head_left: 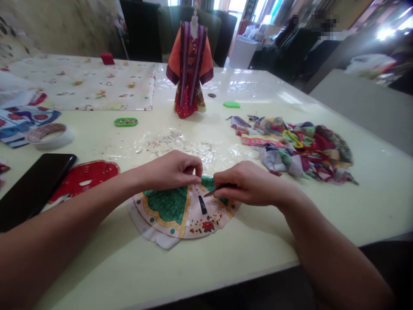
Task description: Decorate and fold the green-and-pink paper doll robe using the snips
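Observation:
A fan-shaped piece of printed fabric [180,211], pink with green panels and gold trim, lies on the pale table [290,224] in front of me. My left hand [171,170] pinches its top edge with fingers closed. My right hand [248,183] is closed on a thin dark tool [214,191] whose tip points at the fabric's top middle. A small dark clip [202,204] sits on the fabric just below the two hands.
A small mannequin in an orange and purple robe [190,69] stands at the back centre. Fabric scraps [297,148] are heaped at right. A dark phone [30,189], red paper cutout [84,176] and tape roll [50,135] lie at left. Green trays [125,122] and scattered beads [174,142] sit mid-table.

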A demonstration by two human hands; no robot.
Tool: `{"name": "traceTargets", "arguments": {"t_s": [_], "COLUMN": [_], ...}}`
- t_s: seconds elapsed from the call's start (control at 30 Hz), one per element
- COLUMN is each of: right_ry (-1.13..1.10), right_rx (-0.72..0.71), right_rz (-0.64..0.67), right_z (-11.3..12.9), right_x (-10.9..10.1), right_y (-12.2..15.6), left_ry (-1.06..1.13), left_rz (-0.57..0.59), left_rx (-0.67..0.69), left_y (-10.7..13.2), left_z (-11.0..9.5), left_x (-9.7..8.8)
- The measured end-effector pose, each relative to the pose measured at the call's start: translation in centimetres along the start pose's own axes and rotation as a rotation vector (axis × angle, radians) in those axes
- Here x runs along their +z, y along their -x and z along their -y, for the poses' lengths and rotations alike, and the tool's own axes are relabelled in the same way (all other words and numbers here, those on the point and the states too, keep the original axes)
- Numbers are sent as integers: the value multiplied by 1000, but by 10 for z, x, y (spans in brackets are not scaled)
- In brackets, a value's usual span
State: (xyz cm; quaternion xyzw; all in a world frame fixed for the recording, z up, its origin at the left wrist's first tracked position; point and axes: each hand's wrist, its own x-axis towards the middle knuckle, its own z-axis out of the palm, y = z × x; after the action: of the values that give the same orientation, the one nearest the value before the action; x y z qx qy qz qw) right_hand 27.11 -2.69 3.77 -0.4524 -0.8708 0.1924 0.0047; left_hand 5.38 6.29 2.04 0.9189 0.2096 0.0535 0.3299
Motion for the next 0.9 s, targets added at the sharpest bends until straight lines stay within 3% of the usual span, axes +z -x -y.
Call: {"name": "traceTargets", "arguments": {"t_s": [0.1,0.23,0.9], "right_ry": [13,65,169], "right_rx": [-9,11,30], "right_rz": [46,70,71], "right_z": [3,7,14], "right_x": [0,2,5], "right_y": [1,0,-2], "left_ry": [95,119,197], "left_rz": [190,275,307], "left_rx": [-69,-123,-226], "left_y": [1,0,-1], "left_z": [-7,-12,-9], "left_x": [0,4,8]}}
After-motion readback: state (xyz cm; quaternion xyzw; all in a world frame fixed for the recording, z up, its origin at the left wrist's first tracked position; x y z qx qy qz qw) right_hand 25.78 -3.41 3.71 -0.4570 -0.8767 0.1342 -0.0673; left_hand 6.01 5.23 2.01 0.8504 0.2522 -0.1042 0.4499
